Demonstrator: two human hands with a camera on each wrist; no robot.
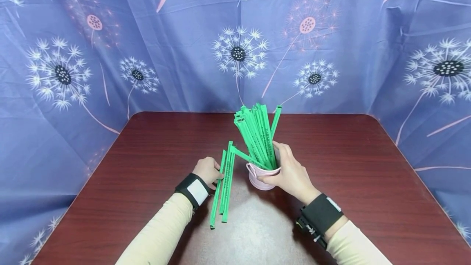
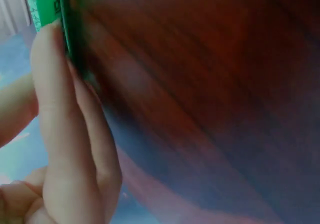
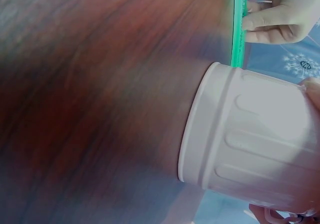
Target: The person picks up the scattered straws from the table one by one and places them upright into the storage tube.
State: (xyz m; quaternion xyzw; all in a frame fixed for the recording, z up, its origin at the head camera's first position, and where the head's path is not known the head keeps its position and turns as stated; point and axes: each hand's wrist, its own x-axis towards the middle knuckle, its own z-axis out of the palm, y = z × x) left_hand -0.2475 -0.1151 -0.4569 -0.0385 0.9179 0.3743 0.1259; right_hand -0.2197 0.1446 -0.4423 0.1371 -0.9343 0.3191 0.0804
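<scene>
A small pink bucket (image 1: 263, 178) stands on the table, with a bundle of long, thin green printed packets (image 1: 257, 134) upright in it. My right hand (image 1: 292, 171) grips the bucket from the right, thumb on the near side and fingers behind. In the right wrist view the ribbed bucket (image 3: 260, 139) fills the lower right. Left of it lie several loose green packets (image 1: 227, 183), roughly side by side. My left hand (image 1: 208, 171) pinches the leftmost packet (image 1: 216, 203) near its middle; the left wrist view shows a fingertip against its green edge (image 2: 47, 4).
One green packet (image 1: 243, 154) leans out of the bucket's left side, its far end near the tops of the loose ones. The dark red wooden table (image 1: 147, 142) reaches back to a blue curtain (image 1: 191, 52) with a dandelion print.
</scene>
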